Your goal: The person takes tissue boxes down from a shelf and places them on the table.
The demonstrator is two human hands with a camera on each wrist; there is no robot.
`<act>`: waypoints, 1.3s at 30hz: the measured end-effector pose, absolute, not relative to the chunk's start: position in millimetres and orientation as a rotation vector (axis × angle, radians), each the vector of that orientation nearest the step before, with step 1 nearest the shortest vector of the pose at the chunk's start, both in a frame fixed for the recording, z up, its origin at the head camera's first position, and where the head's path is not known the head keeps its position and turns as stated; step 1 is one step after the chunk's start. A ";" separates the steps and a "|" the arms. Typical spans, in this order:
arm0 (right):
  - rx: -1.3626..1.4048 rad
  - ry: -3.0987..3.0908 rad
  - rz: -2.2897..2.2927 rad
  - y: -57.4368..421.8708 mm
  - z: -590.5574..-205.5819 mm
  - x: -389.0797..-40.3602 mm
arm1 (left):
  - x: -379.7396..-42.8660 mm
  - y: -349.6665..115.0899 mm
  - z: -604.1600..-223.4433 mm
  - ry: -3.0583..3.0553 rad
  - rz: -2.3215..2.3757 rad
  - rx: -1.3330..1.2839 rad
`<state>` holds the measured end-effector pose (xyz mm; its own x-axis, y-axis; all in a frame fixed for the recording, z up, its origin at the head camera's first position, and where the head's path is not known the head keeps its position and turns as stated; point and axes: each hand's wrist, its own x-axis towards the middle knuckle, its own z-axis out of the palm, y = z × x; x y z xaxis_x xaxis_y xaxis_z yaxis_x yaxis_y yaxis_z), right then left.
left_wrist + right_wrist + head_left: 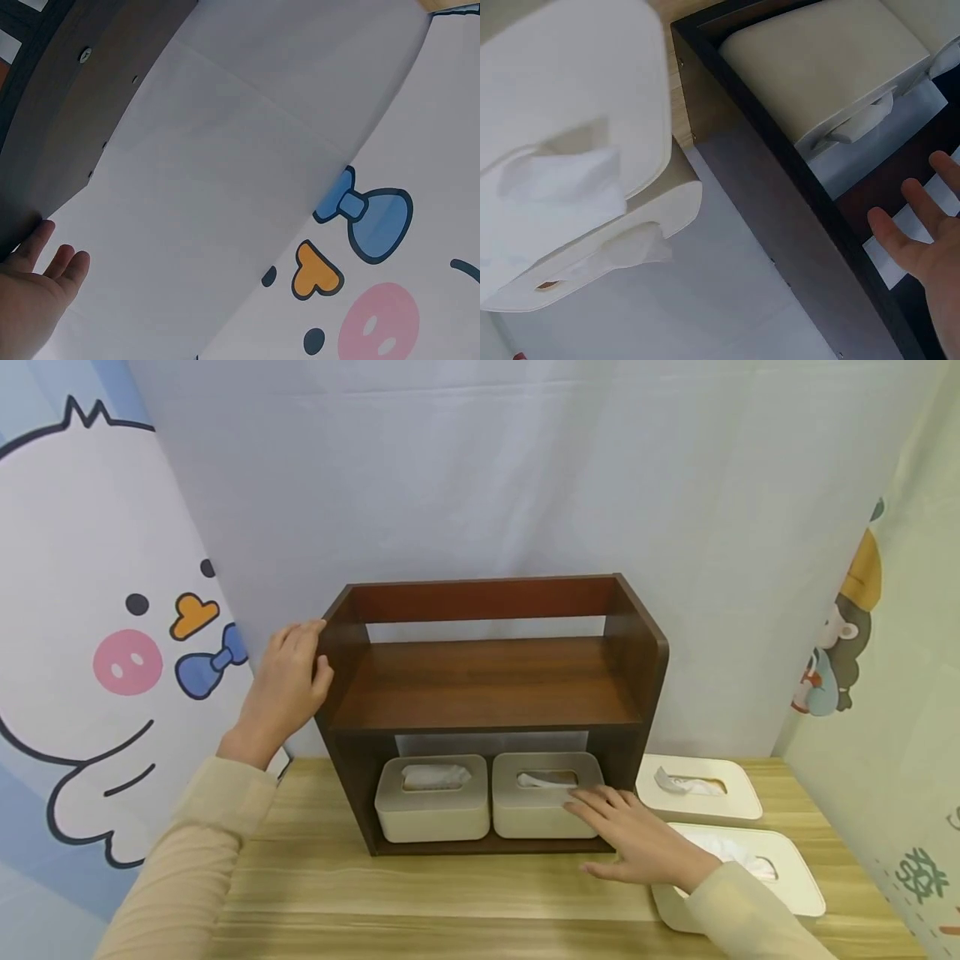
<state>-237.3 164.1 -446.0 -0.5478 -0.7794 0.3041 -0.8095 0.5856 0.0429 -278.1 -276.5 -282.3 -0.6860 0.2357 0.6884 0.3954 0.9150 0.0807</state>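
Centre left, our relaxed, ungripping left hand (287, 675) should steady the two-tier shelf (487, 681); lower right, our spread, empty right hand (636, 837) should avoid bumping the tissue box (536, 802).

Here's the brown shelf unit (487, 681), standing on the wood-grain tabletop (420, 902)! Two tissue boxes (431, 824) sit side by side on its lower level, white tissue showing in each slot. The left grip (281, 681), a bare hand, touches the unit's left side; the right grip (633, 839), fingers extended, is in front of the unit's right-hand box (528, 820), contact hard to call. To the right, two more tissue boxes (797, 864), one behind the other, the nearer partly hidden by the sleeve (750, 914).
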 end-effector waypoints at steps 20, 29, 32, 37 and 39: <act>1.026 -2.907 0.168 113.8 -457.7 -312.8 | -280.7 -274.6 -286.1 -2.335 -0.276 -0.443; 0.913 -3.100 0.249 113.0 -463.6 -323.4 | -281.8 -274.4 -287.4 -2.339 -0.279 -0.441; 0.915 -3.112 0.286 115.2 -469.0 -326.1 | -281.6 -274.3 -287.5 -2.342 -0.279 -0.441; 0.878 -3.150 0.313 114.0 -477.5 -333.5 | -281.4 -274.9 -286.7 -2.336 -0.281 -0.439; 0.856 -3.174 0.319 112.0 -478.0 -336.1 | -281.0 -275.4 -286.1 -2.332 -0.282 -0.439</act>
<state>-336.1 112.0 -478.0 -0.8535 -0.5106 -0.1044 -0.4796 0.8479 -0.2259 -281.0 -275.4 -286.1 -0.6722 0.2295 0.7039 0.3905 0.9176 0.0738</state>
